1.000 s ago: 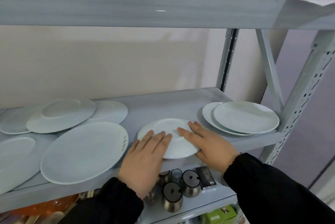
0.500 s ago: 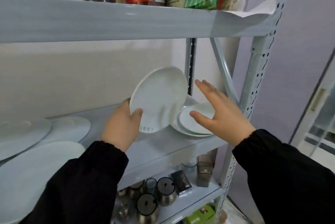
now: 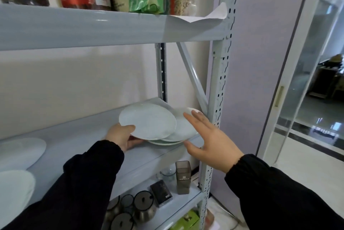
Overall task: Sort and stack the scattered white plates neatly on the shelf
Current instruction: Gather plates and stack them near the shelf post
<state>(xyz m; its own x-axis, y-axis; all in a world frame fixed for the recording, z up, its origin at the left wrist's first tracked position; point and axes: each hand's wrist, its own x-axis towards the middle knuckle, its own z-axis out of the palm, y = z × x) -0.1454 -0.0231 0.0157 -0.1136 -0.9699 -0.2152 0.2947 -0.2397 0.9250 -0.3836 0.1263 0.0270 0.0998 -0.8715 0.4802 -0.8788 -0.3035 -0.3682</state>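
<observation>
Head view: the left hand [image 3: 121, 136] pinches a white plate [image 3: 149, 120] at its near-left rim, thumb on top and the other fingers curled underneath, mostly hidden by the plate. It holds the plate nearly level, overlapping the left part of the stack of plates [image 3: 186, 131] at the right end of the shelf [image 3: 74, 136]. Whether the plate already rests on the stack cannot be told, nor how many plates the stack holds, since only edges show beneath it.

The right hand [image 3: 210, 136] is spread wide with straight fingers and grips nothing. Its fingertips lie over the stack's right edge, with contact unclear. Far left of the stack, two more plates [image 3: 20, 151] lie on the shelf, cut off by the frame edge and a black sleeve [image 3: 80, 188]. Below the stack, dark lidded pots [image 3: 143, 205] are partly hidden by the same sleeve.
</observation>
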